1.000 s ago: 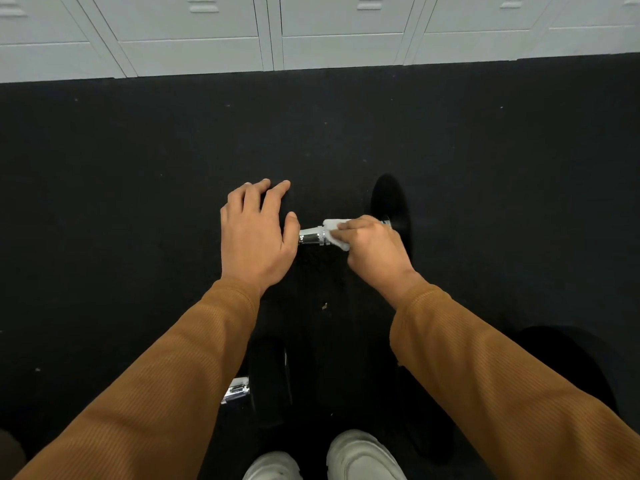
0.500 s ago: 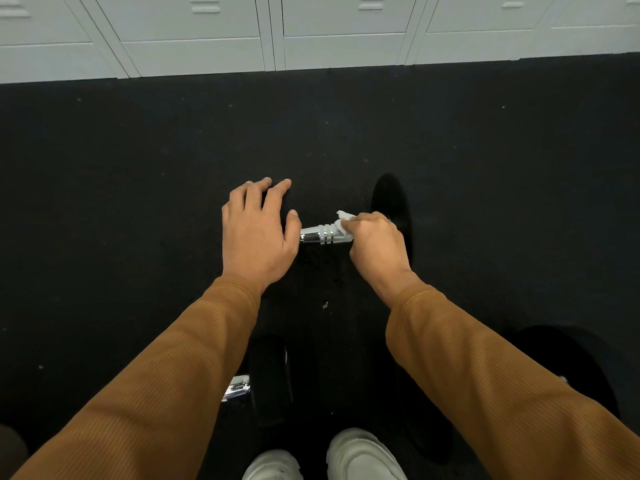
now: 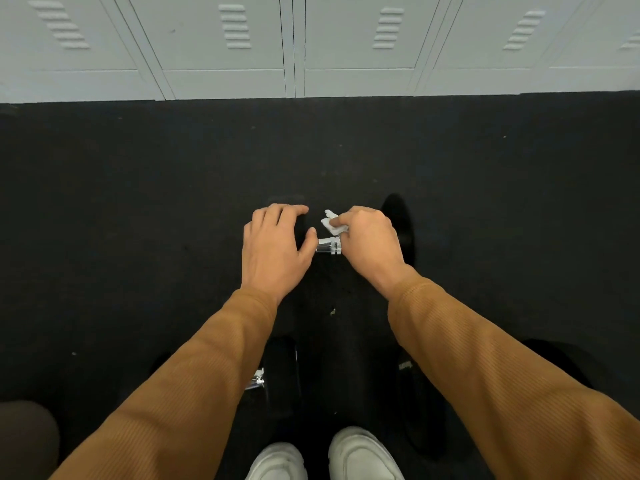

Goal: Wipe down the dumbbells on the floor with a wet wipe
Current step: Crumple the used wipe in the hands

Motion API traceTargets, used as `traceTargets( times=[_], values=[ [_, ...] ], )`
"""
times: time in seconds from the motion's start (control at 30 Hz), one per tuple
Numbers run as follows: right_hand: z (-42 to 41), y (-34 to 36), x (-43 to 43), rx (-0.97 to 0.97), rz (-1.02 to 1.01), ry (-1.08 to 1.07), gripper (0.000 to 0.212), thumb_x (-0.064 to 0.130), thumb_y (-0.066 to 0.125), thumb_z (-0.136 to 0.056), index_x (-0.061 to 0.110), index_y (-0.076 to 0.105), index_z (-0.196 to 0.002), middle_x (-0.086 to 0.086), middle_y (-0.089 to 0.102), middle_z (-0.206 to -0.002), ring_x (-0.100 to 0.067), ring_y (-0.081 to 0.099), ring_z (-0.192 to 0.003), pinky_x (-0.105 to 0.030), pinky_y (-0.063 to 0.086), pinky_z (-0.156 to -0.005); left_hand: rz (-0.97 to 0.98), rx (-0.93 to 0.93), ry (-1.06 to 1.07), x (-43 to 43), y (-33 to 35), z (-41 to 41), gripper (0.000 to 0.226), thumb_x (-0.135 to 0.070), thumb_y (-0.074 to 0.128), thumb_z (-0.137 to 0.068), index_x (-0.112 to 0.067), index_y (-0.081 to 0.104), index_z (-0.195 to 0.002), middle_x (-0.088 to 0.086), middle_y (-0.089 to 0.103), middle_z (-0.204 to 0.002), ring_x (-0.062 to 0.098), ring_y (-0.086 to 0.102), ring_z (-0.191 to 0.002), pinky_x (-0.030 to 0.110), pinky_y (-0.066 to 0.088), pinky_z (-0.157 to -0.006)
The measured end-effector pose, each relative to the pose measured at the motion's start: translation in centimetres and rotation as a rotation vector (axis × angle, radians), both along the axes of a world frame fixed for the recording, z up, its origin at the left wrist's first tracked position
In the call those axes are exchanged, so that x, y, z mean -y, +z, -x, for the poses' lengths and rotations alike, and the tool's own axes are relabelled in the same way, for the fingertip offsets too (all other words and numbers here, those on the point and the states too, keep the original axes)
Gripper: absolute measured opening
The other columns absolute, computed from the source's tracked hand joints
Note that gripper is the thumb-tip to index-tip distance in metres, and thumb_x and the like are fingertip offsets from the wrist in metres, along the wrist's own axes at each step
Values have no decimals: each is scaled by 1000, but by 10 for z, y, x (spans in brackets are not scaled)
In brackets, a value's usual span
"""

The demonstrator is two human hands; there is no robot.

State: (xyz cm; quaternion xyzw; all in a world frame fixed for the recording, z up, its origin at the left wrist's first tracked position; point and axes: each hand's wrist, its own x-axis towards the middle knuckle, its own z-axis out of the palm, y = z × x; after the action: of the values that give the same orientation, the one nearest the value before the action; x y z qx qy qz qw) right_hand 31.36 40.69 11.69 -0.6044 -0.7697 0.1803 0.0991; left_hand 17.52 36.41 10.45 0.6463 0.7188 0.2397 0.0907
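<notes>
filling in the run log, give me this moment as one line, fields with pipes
step: wiping dumbbell handle | left hand: steadying left weight end | right hand: gripping wet wipe at handle | second dumbbell: near feet, untouched

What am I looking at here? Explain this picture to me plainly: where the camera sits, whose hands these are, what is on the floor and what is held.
The camera is worn on a person's head and looks down, so you see their own arms in orange sleeves and their white shoes. No machine is involved. The left hand rests on the dark end of a dumbbell, steadying it. The right hand pinches a white wet wipe at the dumbbell's shiny chrome handle. Everything lies on a black floor. A second dumbbell lies nearer the feet. Grey lockers stand along the top.
</notes>
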Motion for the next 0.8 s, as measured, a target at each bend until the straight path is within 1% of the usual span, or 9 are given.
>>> traceTargets(
  times=[0.1,0.2,0.33,0.4,0.47,0.5,0.6,0.73,0.8],
  values=[
    [4,17,8,-48,-15,-6,32,7,53,-90,20,65,-117,0,61,-116,-18,56,-108,-32,49,-91,4,51,7,12,15,0,37,-33,54,-90,-21,52,-125,-1,55,-121,15,43,-116,31,38,-96],
    [10,40,18,-123,-16,0,29,10,57,-88,21,67,-114,0,62,-114,-16,59,-102,-31,50,-89,21,129,-2,26,38,2,43,-32,58,-88,-23,47,-129,-4,51,-124,13,41,-117,28,40,-96],
    [21,81,35,-224,18,44,28,11,60,-87,20,68,-112,0,64,-113,-11,58,-97,-19,45,-81,37,191,-33,48,73,7,51,-31,64,-84,-26,43,-130,-6,48,-128,10,40,-119,20,33,-94],
    [29,102,45,-256,31,75,28,11,60,-87,19,69,-112,0,65,-114,-9,57,-97,-18,43,-81,36,225,-4,57,90,11,50,-31,66,-83,-25,45,-128,-6,49,-128,10,42,-118,19,32,-93],
    [37,121,54,-300,50,96,27,11,61,-86,20,70,-109,1,66,-111,-9,57,-98,-20,44,-83,26,246,19,66,103,18,46,-31,66,-83,-23,49,-124,-6,53,-124,11,45,-115,20,33,-92],
    [42,130,57,-325,65,107,26,11,61,-85,21,71,-106,2,67,-108,-9,58,-95,-19,46,-80,9,268,33,71,109,22,41,-31,67,-83,-23,52,-120,-6,56,-119,11,48,-113,21,36,-92],
    [58,149,64,-391,140,159,21,11,64,-82,23,72,-98,4,68,-98,-7,59,-89,-19,47,-75,-49,408,99,86,126,38,25,-27,68,-82,-22,57,-105,-9,60,-106,9,55,-101,25,45,-88],
    [88,162,74,-442,235,244,14,16,70,-81,24,73,-92,10,66,-89,-6,60,-85,-17,46,-71,-25,544,135,105,143,67,15,-21,68,-83,-17,57,-92,-5,62,-98,9,58,-90,22,51,-77],
    [112,167,83,-491,268,301,11,18,72,-79,23,73,-89,10,66,-86,-6,59,-82,-16,45,-68,-9,593,165,120,149,89,13,-17,66,-85,-15,53,-88,-4,61,-93,9,59,-87,19,50,-72]
  ],
)
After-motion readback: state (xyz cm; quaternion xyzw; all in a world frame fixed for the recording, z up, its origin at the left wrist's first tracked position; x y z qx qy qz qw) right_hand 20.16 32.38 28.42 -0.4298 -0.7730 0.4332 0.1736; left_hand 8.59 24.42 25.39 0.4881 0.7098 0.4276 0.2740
